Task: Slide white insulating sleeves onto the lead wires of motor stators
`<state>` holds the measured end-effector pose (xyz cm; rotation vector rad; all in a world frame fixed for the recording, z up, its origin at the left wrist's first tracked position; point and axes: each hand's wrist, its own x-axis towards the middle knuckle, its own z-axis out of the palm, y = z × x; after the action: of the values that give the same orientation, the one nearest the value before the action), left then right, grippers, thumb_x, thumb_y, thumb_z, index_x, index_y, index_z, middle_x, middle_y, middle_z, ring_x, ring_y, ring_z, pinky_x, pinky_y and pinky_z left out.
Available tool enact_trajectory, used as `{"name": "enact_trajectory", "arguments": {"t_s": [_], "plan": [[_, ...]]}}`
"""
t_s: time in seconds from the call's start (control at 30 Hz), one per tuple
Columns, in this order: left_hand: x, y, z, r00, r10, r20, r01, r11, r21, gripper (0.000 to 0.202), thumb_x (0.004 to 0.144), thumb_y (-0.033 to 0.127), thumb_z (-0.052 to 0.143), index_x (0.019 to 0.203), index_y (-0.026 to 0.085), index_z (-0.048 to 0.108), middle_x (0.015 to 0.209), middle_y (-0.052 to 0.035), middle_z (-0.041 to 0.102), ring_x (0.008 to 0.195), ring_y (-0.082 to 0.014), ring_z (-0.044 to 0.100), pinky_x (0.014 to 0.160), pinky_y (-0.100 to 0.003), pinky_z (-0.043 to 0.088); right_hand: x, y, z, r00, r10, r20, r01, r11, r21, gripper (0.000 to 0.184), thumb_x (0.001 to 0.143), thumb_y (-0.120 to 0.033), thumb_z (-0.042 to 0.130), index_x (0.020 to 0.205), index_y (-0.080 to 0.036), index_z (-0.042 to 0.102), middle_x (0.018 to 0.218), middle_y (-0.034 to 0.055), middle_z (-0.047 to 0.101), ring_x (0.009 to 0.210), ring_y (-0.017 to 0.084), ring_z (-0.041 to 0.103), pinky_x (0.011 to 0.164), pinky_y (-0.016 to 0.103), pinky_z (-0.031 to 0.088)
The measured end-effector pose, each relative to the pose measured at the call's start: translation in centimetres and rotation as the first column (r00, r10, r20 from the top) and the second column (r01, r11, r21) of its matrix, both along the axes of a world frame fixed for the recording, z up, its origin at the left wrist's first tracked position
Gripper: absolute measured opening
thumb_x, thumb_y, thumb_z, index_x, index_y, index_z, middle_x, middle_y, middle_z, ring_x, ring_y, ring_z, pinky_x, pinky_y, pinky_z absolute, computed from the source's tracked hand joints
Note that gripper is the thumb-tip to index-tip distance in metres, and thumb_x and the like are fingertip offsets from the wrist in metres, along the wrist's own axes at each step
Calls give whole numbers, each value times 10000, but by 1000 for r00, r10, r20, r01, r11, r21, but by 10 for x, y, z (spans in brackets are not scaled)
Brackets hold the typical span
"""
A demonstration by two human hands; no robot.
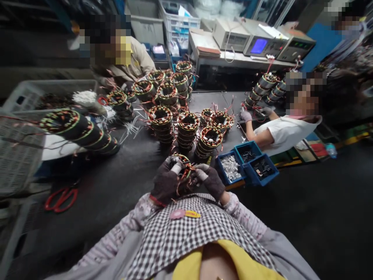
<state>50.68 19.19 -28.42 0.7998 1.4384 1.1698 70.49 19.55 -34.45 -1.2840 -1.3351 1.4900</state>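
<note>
Close to my body, a motor stator point(185, 177) with copper windings and loose wire ends is between my two gloved hands. My left hand point(165, 182), in a dark glove with pale-wrapped fingertips, grips the stator's left side. On the other side, my right hand point(211, 181) has its fingers pinched on the stator's reddish lead wires point(190, 168). The lower part of the stator is partly hidden by the hands. Just beyond it stand stacked stators point(186, 134), with more stacks behind them.
Blue bins point(247, 165) at right hold white and black small parts. Red-handled scissors point(61, 199) and a leaning stator stack point(78, 130) are at left. Co-workers sit at far left point(140, 58) and right point(285, 134). Test instruments point(258, 41) stand behind.
</note>
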Motion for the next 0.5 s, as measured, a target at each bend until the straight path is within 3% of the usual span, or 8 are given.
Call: {"name": "enact_trajectory", "arguments": {"t_s": [0.1, 0.2, 0.27, 0.37, 0.5], "plan": [[0, 4, -2, 999, -27, -19, 26, 999, -27, 291, 775, 401, 965, 895, 219, 771, 709, 7, 682, 675, -179, 645, 592, -242, 505, -3, 16, 20, 971, 104, 217, -143, 975, 172, 228, 1009, -547, 686, 1010, -364, 822, 1110, -46, 894, 1115, 286, 837, 1042, 462, 667], [1, 5, -2, 1000, -20, 16, 21, 999, -31, 286, 779, 387, 958, 862, 214, 746, 750, -1, 710, 658, -160, 622, 599, -242, 502, -5, 32, 44, 867, 260, 426, -354, 922, 157, 207, 1068, -395, 643, 1036, -310, 828, 1090, -21, 900, 1060, 251, 833, 983, 371, 643], [2, 3, -2, 999, 13, 51, -12, 1000, -1, 297, 801, 404, 951, 862, 208, 736, 785, -6, 731, 646, -143, 599, 604, -240, 498, -7, 35, 54, 731, 275, 624, -441, 889, 125, 150, 1050, -342, 706, 1035, -280, 841, 1034, 20, 900, 994, 263, 834, 911, 339, 616], [2, -1, -1, 993, 60, 98, -63, 998, 20, 332, 824, 427, 973, 908, 206, 738, 829, -7, 750, 645, -130, 589, 608, -239, 490, -6, 28, 56, 501, 217, 837, -511, 856, 84, 152, 1067, -323, 753, 1117, -240, 870, 1016, 106, 898, 941, 294, 841, 854, 333, 577], [3, -1, -5, 985, 65, 162, -67, 998, 8, 346, 813, 412, 997, 926, 202, 747, 843, -11, 756, 690, -141, 622, 635, -245, 511, 6, 15, 39, 454, 137, 881, -555, 816, 159, 367, 1170, -316, 628, 1462, -176, 801, 1362, 211, 862, 1156, 317, 841, 923, 334, 587]]}}
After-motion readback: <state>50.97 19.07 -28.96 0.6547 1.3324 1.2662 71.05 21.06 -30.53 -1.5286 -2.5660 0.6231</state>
